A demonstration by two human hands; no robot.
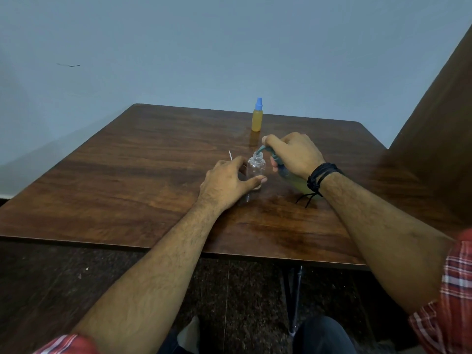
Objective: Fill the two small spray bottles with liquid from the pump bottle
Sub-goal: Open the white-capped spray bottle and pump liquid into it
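Now the left hand (pixel 227 183) grips the empty, uncapped bottle (pixel 256 166) upright on the bench (pixel 127 175); the right hand (pixel 293 154) clasps the tilted pump bottle (pixel 296 182), spout (pixel 261 150) at its mouth. Best to keep the spout over the neck and pump slowly. Behind stands the filled bottle (pixel 257 118).

Brown wooden table (pixel 153 175) against blue wall (pixel 204 47); dark speckled floor (pixel 242 302) below.

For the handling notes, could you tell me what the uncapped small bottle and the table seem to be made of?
Uncapped small bottle: likely clear plastic, possibly glass; the table shows through it, and it looks empty. Table: wood or wood-look laminate, glossy; brown grain and faint reflections show.
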